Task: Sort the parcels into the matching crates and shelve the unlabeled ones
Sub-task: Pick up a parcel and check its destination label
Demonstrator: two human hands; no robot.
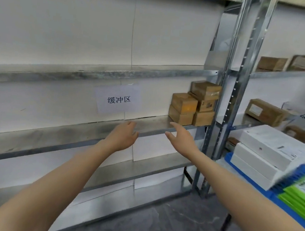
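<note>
Both my arms reach out toward a metal shelf [71, 135]. My left hand [124, 133] hovers at the shelf's front edge with relaxed fingers and holds nothing. My right hand [180, 135] is a little to the right, fingers straight, empty, just below and in front of a stack of brown cardboard parcels [193, 104] at the shelf's right end. A paper sign [118, 99] with printed characters hangs on the white wall behind the shelf. White flat boxes [267, 154] lie stacked on a blue crate [249, 182] at the right.
Metal uprights [223, 103] divide this rack from another to the right that carries more brown parcels [265, 111]. Green packets [302, 196] lie in the blue crate. Lower shelves [143, 168] run beneath. The floor is grey.
</note>
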